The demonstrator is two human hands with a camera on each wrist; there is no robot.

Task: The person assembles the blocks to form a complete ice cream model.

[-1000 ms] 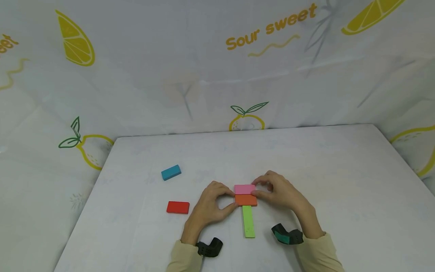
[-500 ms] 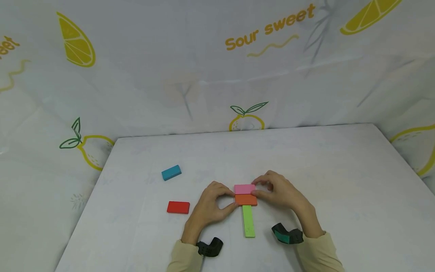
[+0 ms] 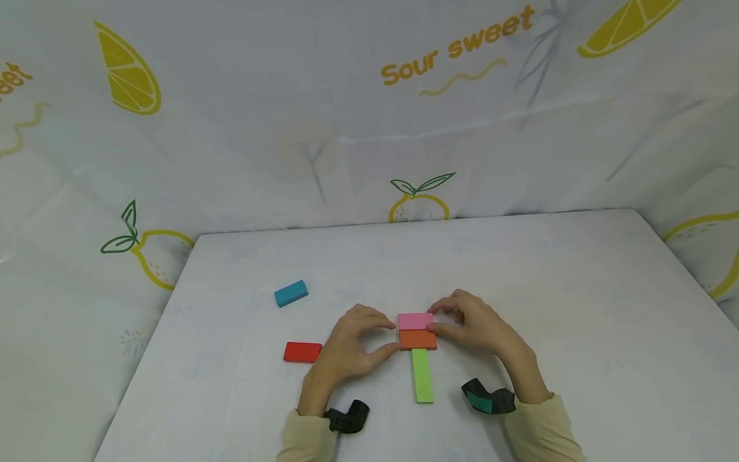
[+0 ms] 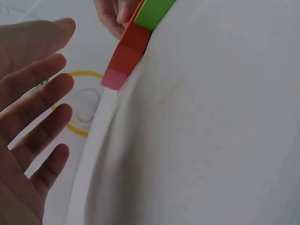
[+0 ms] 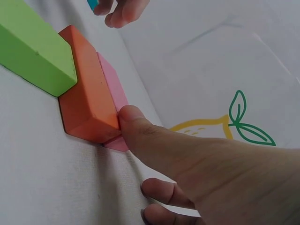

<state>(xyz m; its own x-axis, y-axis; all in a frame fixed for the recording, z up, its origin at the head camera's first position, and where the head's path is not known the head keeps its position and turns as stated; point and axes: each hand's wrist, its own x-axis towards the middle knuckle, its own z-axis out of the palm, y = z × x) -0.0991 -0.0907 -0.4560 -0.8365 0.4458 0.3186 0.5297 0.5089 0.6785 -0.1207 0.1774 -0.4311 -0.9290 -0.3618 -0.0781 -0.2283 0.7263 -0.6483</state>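
Note:
A pink block (image 3: 415,321) and an orange block (image 3: 417,339) lie side by side, long edges together. From the orange one's near side a lime-green block (image 3: 422,376) runs toward the person, making a T-like shape. My right hand (image 3: 478,326) pinches the pink block at its right end; in the right wrist view the thumb (image 5: 133,119) presses beside the seam with the orange block. My left hand (image 3: 346,346) stands just off the left ends, thumb and index finger spread apart. The left wrist view shows its fingers (image 4: 47,101) extended, holding nothing.
Left of the left hand lies a red block (image 3: 302,351), and farther back a blue block (image 3: 291,293). A white cloth covers the table (image 3: 577,308); a lemon-printed cloth (image 3: 260,115) hangs behind it. Both wrists wear black camera mounts.
My left hand has let go of the blocks and shifted slightly left, its thumb and index finger now apart from them. The right hand and blocks have kept their places.

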